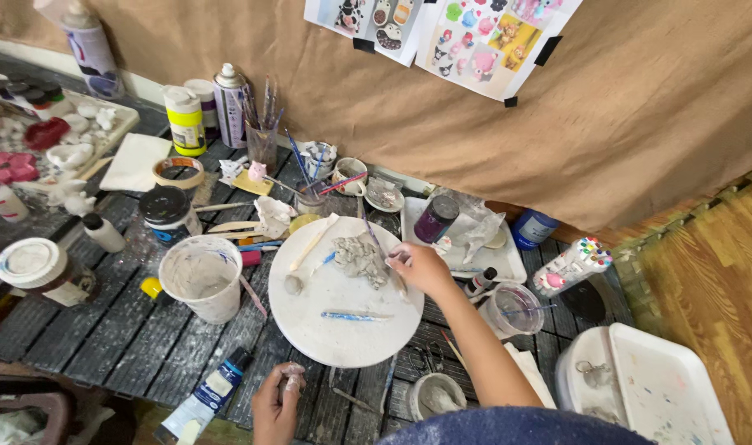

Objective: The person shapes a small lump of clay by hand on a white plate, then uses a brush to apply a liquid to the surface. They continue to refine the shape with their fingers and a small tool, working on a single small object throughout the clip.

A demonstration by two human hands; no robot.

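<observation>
The right hand [420, 268] reaches over the round white board [343, 330], its fingers pinched on a thin tool whose tip rests against the grey clay piece [360, 259] lying on the board's upper part. The left hand [277, 400] is at the board's near edge, closed around a small lump of clay [293, 381]. A white plastic cup [201, 278] stands just left of the board

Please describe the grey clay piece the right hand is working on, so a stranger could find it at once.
Find the round white board in the middle of the dark slatted table. At its top edge, beside the right hand, lies the lumpy grey clay piece, the only large rough mass there.
</observation>
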